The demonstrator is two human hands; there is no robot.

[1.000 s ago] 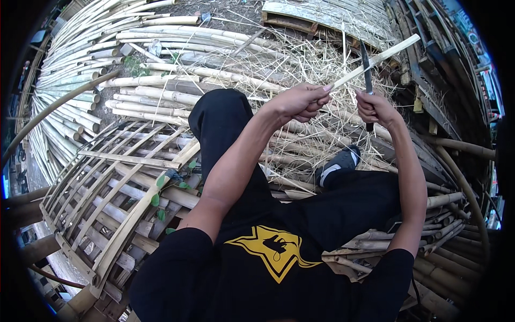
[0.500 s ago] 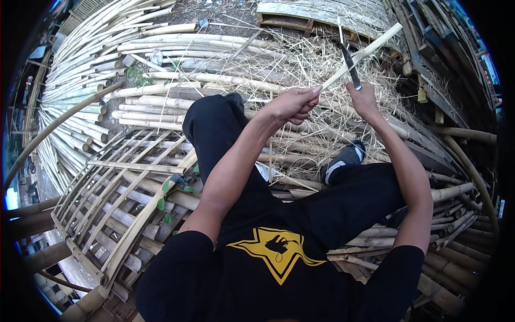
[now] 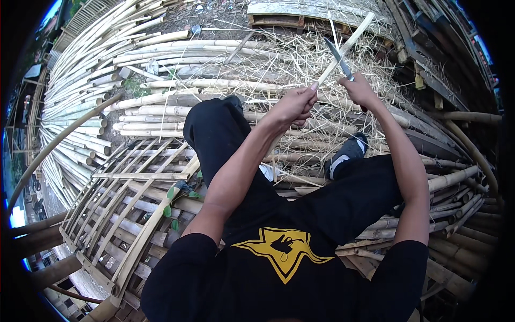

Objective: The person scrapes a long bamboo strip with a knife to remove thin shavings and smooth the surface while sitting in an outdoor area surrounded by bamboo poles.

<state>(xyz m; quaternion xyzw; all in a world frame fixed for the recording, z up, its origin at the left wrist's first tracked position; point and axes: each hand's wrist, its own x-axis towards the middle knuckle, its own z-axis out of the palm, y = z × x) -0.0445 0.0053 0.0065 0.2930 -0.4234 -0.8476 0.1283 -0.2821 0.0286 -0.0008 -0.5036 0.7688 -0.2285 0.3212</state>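
Observation:
A pale bamboo strip slants up and away to the right from my left hand, whose fingers are closed round its near end. My right hand grips a knife by the handle, mostly hidden in the fist. The blade points up and to the left and crosses the strip, seemingly against it, a short way beyond my left hand. Below both hands lies a heap of thin bamboo shavings.
Long bamboo poles cover the ground ahead and to the left. A woven bamboo lattice sits by my left side. Ahead is a wooden pallet; stacked timber stands at the right. My shoe rests among bamboo poles.
The knife has come nearer to my left hand along the strip, its blade now tilted further left. The strip's far end has swung left and stands steeper.

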